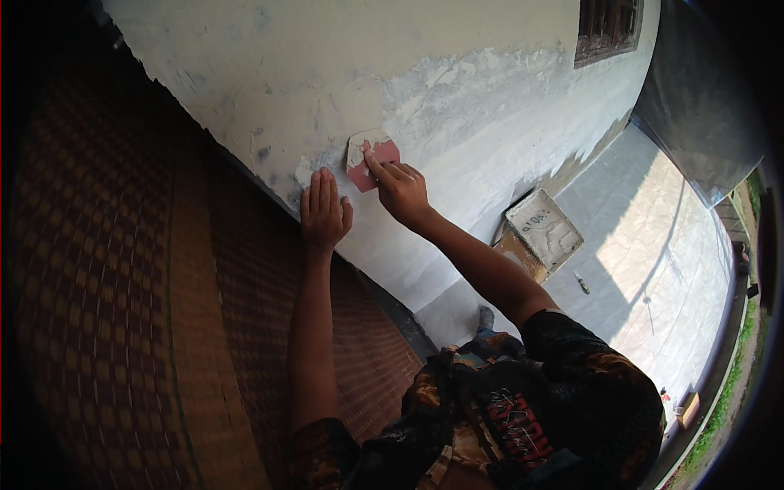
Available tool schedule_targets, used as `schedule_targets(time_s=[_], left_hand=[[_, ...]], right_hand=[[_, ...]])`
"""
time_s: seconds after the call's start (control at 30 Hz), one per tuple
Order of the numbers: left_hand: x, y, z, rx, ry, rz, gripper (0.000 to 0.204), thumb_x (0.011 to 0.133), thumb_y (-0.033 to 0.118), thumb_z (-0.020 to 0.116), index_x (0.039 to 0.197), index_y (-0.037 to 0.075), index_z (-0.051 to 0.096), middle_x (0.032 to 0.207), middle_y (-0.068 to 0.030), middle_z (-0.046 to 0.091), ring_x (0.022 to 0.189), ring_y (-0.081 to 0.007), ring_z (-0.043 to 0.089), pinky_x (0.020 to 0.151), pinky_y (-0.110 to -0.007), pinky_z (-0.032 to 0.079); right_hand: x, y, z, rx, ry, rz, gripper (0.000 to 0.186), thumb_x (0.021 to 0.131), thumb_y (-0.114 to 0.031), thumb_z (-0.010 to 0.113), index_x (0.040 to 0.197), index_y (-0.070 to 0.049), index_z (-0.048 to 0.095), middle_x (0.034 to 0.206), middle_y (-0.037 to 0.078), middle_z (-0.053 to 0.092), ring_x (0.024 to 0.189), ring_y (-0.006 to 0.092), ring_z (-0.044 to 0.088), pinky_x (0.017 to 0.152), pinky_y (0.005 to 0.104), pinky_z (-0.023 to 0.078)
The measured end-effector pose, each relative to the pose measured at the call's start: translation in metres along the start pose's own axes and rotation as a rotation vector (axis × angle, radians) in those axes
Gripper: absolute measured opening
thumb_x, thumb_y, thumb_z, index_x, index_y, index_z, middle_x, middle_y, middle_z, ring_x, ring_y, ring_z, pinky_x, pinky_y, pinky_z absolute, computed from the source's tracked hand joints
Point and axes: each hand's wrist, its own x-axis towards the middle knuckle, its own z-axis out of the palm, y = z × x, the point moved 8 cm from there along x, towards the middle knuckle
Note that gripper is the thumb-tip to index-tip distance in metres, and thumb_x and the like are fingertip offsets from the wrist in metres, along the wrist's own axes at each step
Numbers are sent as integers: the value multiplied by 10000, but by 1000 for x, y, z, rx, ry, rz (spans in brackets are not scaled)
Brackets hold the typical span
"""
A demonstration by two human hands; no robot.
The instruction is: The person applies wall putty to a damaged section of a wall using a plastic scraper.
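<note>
Red scraper point(369, 166) smeared pale grey, cream wall point(457, 90) with patchy whitish-grey filler, brown woven-patterned panel point(106, 269).

You stood outdoors beside a house under repair: a patchy plastered wall point(457, 98) with a wooden window point(608, 28), a paved yard point(653, 245), and a mortar tray point(543, 229) below.

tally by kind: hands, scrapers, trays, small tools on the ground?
Hands: 2 – left hand flat on the wall, right hand pressing the red scraper
Scrapers: 1
Trays: 1 – square putty tray on the paved ground
Small tools on the ground: 1, too small to identify
Total: 5
</note>
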Motion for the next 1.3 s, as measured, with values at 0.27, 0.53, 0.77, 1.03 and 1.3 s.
schedule_targets(time_s=[0.27,0.53,0.77,1.03,1.3], left_hand=[[4,2,-1,-22,12,1,566,975,316,460,1394,-62,508,1511,-193,463,1417,-310,432,1140,-464,319],[0,-1,-2,-26,-1,-14,544,975,309,451,1382,-43,534,1498,-170,487,1408,-278,446,1151,-443,299],[6,1,-5,5,1,-16,532,971,309,451,1370,-27,558,1490,-153,505,1406,-250,452,1159,-422,288],[1,-1,-3,-1,-6,-21,530,971,309,452,1367,-25,561,1489,-153,506,1406,-249,452,1162,-422,284],[7,2,-3,-5,15,-16,524,976,306,445,1367,-24,560,1494,-154,500,1406,-250,451,1160,-425,287]], right_hand=[[69,5,-31,-3,130,29,645,739,75,636,1363,-83,597,733,56,598,649,244,617,593,367,521],[2,-15,0,67,-10,-16,635,732,26,644,1355,-87,605,681,35,588,616,214,630,577,357,526],[73,2,-27,12,152,10,632,710,64,635,1326,-79,626,712,51,599,635,231,622,576,356,518],[1,-27,-7,112,55,-10,568,747,20,634,1306,-85,640,698,36,585,641,224,625,584,353,523],[66,-2,-21,-28,155,-7,614,720,44,616,1318,-91,635,696,32,585,647,209,614,599,355,484]])
